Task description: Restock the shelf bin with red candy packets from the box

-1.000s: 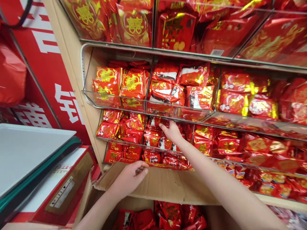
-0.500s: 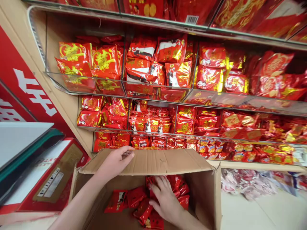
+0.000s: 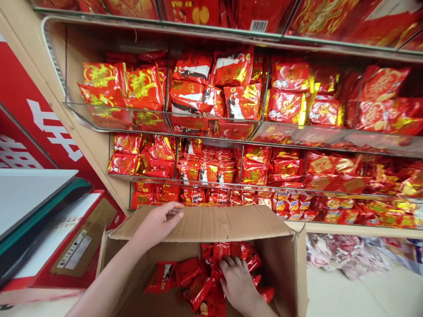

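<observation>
Red packets (image 3: 194, 281) in cardboard box (image 3: 284, 264)

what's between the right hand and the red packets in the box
Nothing visible: the right hand lies directly on the red packets inside the cardboard box. The left hand rests on the box's back flap, off to the side.
</observation>
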`<action>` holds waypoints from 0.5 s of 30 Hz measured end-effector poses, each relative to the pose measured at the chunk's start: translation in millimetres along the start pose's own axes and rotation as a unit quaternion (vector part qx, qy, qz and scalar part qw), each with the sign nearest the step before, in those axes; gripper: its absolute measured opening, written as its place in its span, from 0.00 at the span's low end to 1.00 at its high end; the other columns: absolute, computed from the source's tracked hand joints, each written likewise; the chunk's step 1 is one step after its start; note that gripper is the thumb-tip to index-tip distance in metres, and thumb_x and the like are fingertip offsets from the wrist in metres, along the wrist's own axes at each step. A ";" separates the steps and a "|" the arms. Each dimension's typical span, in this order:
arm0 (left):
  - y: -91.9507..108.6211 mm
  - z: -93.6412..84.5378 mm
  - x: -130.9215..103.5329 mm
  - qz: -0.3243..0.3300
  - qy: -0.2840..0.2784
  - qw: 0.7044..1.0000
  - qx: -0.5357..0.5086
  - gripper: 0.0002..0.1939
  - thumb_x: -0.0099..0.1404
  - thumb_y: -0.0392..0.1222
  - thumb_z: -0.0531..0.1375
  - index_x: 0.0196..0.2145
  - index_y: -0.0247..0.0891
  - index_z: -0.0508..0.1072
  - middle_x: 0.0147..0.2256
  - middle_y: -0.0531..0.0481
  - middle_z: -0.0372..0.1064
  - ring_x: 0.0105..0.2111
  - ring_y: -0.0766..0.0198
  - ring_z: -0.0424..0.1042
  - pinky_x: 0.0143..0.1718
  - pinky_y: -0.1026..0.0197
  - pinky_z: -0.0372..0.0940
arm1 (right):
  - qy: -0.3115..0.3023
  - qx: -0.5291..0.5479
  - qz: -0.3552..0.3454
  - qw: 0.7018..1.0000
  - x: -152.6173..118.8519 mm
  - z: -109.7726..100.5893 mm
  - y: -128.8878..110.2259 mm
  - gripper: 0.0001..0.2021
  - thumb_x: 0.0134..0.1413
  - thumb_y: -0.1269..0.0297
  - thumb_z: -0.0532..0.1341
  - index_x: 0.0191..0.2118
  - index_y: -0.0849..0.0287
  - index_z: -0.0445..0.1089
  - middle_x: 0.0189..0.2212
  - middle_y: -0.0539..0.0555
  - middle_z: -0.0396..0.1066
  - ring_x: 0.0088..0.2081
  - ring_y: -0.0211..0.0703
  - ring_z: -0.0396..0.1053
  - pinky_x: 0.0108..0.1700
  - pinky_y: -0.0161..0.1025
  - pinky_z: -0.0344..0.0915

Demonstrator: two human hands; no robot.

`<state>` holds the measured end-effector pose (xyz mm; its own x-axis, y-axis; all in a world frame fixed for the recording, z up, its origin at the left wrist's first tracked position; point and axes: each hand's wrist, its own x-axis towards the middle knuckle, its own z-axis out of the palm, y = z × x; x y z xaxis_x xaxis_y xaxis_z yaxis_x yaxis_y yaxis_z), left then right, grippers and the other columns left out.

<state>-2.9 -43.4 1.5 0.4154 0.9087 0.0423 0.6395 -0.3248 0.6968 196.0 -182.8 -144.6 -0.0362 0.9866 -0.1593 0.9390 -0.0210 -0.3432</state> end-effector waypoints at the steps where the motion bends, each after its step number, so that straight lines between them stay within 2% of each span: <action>1: 0.2 0.5 0.2 -0.002 -0.001 1.000 0.003 0.11 0.58 0.46 0.52 0.36 0.41 0.69 0.35 0.53 0.73 0.36 0.63 0.71 0.39 0.63 0.63 | -0.008 -0.002 0.023 1.000 0.1 -2.0 0.5 0.19 0.44 0.69 0.54 0.45 0.59 0.67 0.48 0.59 0.65 0.51 0.55 0.58 0.53 0.52 0.51; 4: -1.7 1.2 1.0 0.000 -0.002 1.000 0.010 0.11 0.58 0.46 0.52 0.37 0.41 0.68 0.34 0.53 0.73 0.36 0.62 0.71 0.39 0.64 0.63 | -0.030 0.016 0.040 0.999 7.6 -0.2 -4.3 0.25 0.42 0.61 0.60 0.49 0.62 0.65 0.54 0.62 0.57 0.57 0.60 0.47 0.57 0.55 0.42; 6: -3.7 0.8 1.9 0.004 -0.002 1.000 0.008 0.11 0.58 0.46 0.52 0.36 0.41 0.68 0.35 0.53 0.73 0.37 0.62 0.71 0.40 0.64 0.63 | -0.038 0.050 -0.013 0.998 17.1 9.7 -14.6 0.29 0.42 0.56 0.61 0.52 0.61 0.62 0.58 0.62 0.50 0.60 0.60 0.39 0.59 0.55 0.38; 8: -5.1 0.0 2.5 -0.001 -0.001 1.000 0.006 0.11 0.58 0.46 0.52 0.36 0.42 0.69 0.35 0.53 0.73 0.37 0.62 0.71 0.41 0.63 0.63 | -0.046 0.084 -0.074 0.993 28.2 25.8 -30.2 0.24 0.49 0.55 0.56 0.53 0.56 0.61 0.58 0.59 0.49 0.60 0.56 0.40 0.58 0.53 0.43; 11: -5.5 -0.7 2.0 -0.007 0.000 1.000 0.004 0.11 0.58 0.47 0.52 0.35 0.42 0.69 0.35 0.53 0.74 0.37 0.61 0.71 0.41 0.62 0.63 | -0.044 0.094 -0.109 0.989 42.3 53.7 -56.1 0.17 0.56 0.60 0.49 0.51 0.48 0.62 0.56 0.55 0.55 0.58 0.54 0.47 0.55 0.54 0.51; 13: -5.4 -0.1 1.0 0.000 0.004 1.000 -0.001 0.11 0.58 0.47 0.52 0.36 0.42 0.69 0.36 0.52 0.73 0.37 0.61 0.71 0.41 0.62 0.63 | -0.050 0.084 -0.139 0.985 47.9 68.8 -68.2 0.19 0.52 0.57 0.54 0.52 0.46 0.60 0.56 0.55 0.54 0.57 0.58 0.48 0.53 0.58 0.51; 15: -5.2 0.8 0.3 0.003 0.006 1.000 -0.006 0.11 0.58 0.46 0.52 0.36 0.42 0.68 0.36 0.52 0.73 0.37 0.61 0.71 0.41 0.61 0.63 | -0.078 0.066 -0.156 0.983 51.2 80.4 -73.4 0.27 0.44 0.53 0.59 0.53 0.46 0.58 0.57 0.56 0.52 0.57 0.62 0.48 0.52 0.62 0.50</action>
<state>-5.5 -41.7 -2.7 0.4112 0.9098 0.0560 0.6291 -0.3277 0.7049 97.8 -143.8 -202.0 -0.3760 0.9120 -0.1639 0.8219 0.2466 -0.5136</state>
